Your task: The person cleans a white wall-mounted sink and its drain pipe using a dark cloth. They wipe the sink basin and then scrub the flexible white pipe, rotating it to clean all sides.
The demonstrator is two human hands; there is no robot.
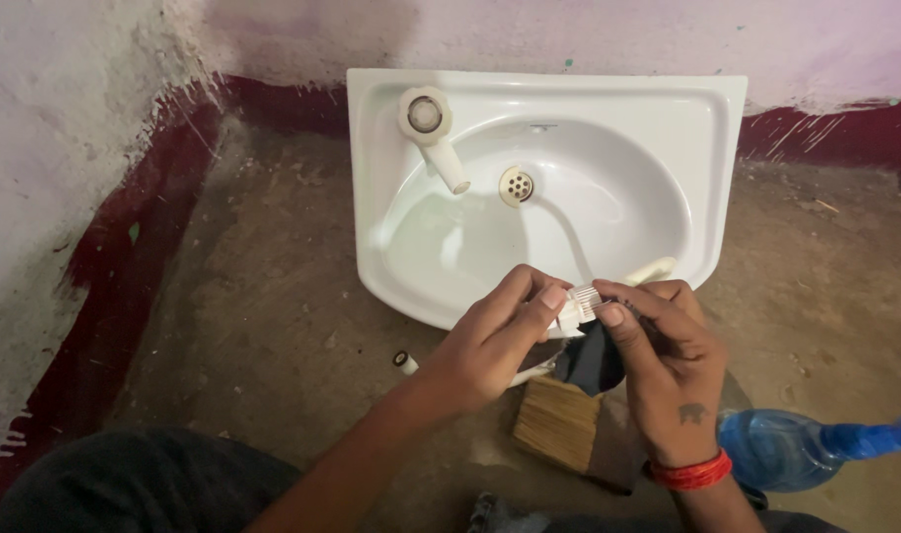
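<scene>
Hands meet just below the white washbasin [608,99] rim: left hand [490,345] and right hand [668,365] fingers both pinch a small ribbed white fitting [577,308], right also gripping a black piece [591,360] (seemingly mid-assembly). Joining them likely needs a steady twist.

Left hand [490,341] and right hand [663,345] pinch a small white ribbed fitting [576,308] | white washbasin [707,109] lying on floor beyond | paintbrush [559,419] beneath hands | blue bottle [781,449] at right
</scene>
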